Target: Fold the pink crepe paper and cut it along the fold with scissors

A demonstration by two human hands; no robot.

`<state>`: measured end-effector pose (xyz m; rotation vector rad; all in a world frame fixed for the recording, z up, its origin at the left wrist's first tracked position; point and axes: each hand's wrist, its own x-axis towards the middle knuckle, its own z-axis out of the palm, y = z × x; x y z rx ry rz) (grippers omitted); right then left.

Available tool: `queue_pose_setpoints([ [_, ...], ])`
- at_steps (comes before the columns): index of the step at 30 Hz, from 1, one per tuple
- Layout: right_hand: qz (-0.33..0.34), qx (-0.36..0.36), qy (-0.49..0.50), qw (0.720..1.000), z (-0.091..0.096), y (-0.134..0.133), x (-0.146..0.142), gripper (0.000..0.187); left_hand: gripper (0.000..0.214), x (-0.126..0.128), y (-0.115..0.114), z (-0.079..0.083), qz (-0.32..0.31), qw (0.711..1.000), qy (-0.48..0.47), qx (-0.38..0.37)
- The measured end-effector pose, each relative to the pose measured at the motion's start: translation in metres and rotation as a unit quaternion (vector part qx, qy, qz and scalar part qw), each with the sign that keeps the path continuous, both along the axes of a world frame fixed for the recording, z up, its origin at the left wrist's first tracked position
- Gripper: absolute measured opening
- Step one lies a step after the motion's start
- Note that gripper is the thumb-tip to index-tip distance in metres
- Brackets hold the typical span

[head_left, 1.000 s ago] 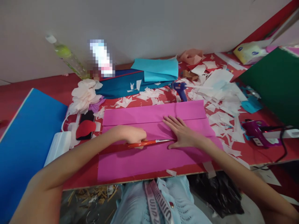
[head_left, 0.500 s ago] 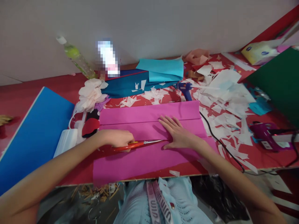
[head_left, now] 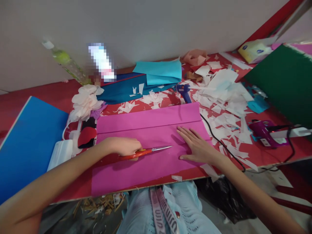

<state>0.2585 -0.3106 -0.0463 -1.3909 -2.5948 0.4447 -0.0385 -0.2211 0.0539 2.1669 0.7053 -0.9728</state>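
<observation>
Left hand (head_left: 126,146) curled shut around the handles of the scissors (head_left: 146,152), which have orange-red grips. Blades lie together, tips pointing toward the right hand (head_left: 198,149) and stopping just short of it. Right hand open, fingers spread, palm down on the pink paper (head_left: 143,169). The sheet runs under both hands and has a crease (head_left: 146,127) just beyond them, parallel to the blades.

Left of the left hand: a red shape (head_left: 86,137), a white plastic container (head_left: 60,155) and a blue board (head_left: 31,139). Beyond that hand, a paper flower (head_left: 85,103) sits at the far-left corner of the sheet. Straight ahead of both hands: teal paper (head_left: 158,72) and a blue glue gun (head_left: 183,91), with white scraps (head_left: 219,110) scattered over the red tabletop (head_left: 73,186). Right of the right hand: a black cord (head_left: 219,143) crossing the scraps, a purple glue gun (head_left: 261,131), a power strip (head_left: 292,132) and a green board (head_left: 280,81). Far beyond the right hand: a tissue box (head_left: 254,50).
</observation>
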Motion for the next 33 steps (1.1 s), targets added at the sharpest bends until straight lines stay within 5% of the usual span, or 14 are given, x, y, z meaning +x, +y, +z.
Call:
queue_pose_setpoints([
  [7, 0.006, 0.014, -0.008, 1.0, -0.002, -0.001, 0.0, 0.105, 0.019, 0.016, 0.003, 0.007, -0.035, 0.998, -0.008, -0.042],
  [21, -0.006, 0.026, -0.015, 1.0, -0.004, -0.003, 0.0, 0.107, 0.02, 0.021, 0.006, -0.007, -0.069, 0.996, -0.058, -0.01],
  [33, -0.013, 0.022, -0.02, 0.999, -0.003, -0.004, -0.001, 0.108, 0.013, 0.024, 0.007, -0.006, -0.058, 0.997, -0.035, -0.038],
])
